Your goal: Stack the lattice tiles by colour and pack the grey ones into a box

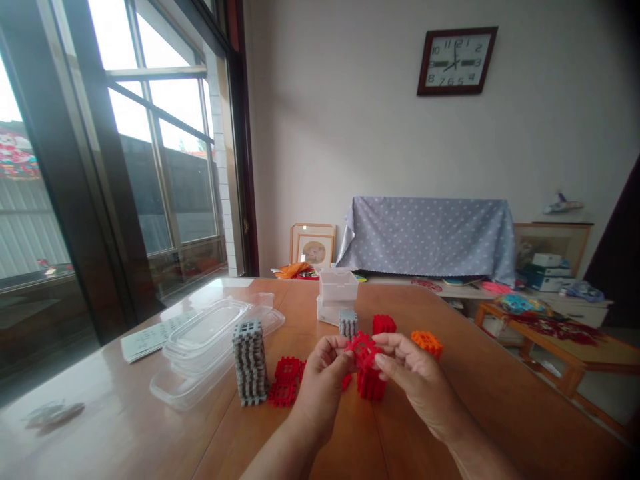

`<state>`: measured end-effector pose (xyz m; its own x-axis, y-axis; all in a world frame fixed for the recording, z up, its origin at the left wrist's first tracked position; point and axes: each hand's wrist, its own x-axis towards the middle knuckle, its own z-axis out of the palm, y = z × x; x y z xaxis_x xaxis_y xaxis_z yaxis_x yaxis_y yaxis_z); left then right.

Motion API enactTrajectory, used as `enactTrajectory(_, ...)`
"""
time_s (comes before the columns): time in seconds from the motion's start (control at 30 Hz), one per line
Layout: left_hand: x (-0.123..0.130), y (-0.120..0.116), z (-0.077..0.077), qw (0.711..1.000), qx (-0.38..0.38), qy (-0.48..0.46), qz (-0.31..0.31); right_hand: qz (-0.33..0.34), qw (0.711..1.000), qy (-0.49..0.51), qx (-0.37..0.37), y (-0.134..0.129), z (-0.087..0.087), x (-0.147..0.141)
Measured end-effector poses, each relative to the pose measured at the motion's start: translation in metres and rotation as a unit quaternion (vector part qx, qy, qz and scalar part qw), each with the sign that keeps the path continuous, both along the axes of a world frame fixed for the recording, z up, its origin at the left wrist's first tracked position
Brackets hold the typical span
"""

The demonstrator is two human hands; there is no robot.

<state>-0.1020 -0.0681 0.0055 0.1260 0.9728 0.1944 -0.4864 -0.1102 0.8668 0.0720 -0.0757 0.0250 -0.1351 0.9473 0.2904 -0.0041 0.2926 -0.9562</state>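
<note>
The red notched piece (363,348) is between the two hands, above the bench (185,440) and in front of the upright red stack (371,385), whose body shows at six o'clock from it. The left hand (325,377) pinches it at nine o'clock between thumb and fingers, the right hand (425,380) at three o'clock in the same way; whether it is one piece or two joined, I cannot tell. It looks like thin moulded plastic, so I judge it light and fairly stiff, with a little give in the teeth and a smooth, slightly slippery face. The outer edges are the place to take hold, thumb on one face and fingertips on the other; a hard twist could strain the narrow teeth. From the piece, the tall grey stack (250,373) stands at nine o'clock, flat red pieces (283,393) just beside it, and the orange pieces (427,342) lie toward three. The small grey stack (348,323) is near eleven, the far red stack (385,325) at one. Stacks like these look loose and tippy, better held low and around the sides
</note>
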Motion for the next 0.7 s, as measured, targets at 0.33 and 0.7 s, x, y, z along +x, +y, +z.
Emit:
enactTrajectory(0.33,-0.01,0.01,-0.004,0.998,-0.047,0.014,-0.034,-0.013,0.969,-0.21,0.127,-0.001,-0.003,0.011)
enactTrajectory(0.7,-0.019,0.021,-0.007,0.984,0.001,0.157,0.083,-0.083,0.976,-0.202,0.021,0.023,-0.014,0.035)
